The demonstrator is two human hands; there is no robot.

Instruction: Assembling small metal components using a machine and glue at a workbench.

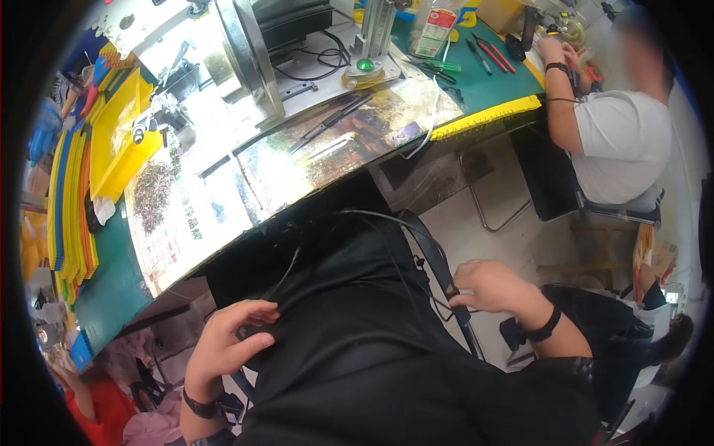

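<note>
My left hand is over the left side of my black-clothed lap, its thumb and fingers apart and nothing between them. Out to the right, my right hand has its fingers curled in a pinch on a thin black cable. That cable loops across my lap from below the bench edge. A thin cord hangs near my left hand, apart from its fingertips. Each wrist wears a dark band.
Ahead is a bench with a metal machine, a green button, a pile of small metal parts and a yellow bin. Pliers and a plastic jar lie farther right. A seated person in white works at the right.
</note>
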